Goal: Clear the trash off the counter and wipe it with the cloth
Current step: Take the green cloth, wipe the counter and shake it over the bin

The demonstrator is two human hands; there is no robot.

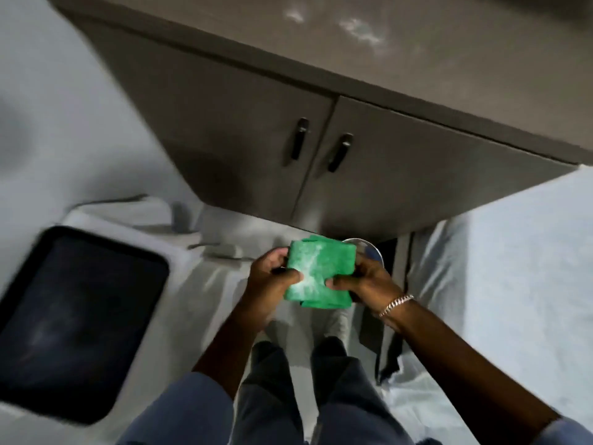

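Observation:
A folded green cloth [317,273] dusted with white powder is held below the counter, above the floor, between both hands. My left hand [269,277] grips its left edge with thumb on top. My right hand [365,279], with a chain bracelet on the wrist, grips its right edge. The grey counter top [449,59] runs across the upper right, with smeared white powder [359,30] on it. A white bin with a dark open mouth [80,319] stands on the floor at the left.
Grey cabinet doors with two dark handles [317,146] sit under the counter. A round metal object [369,248] shows behind the cloth. White sheeting [497,268] covers the floor. My legs and shoes are below the hands.

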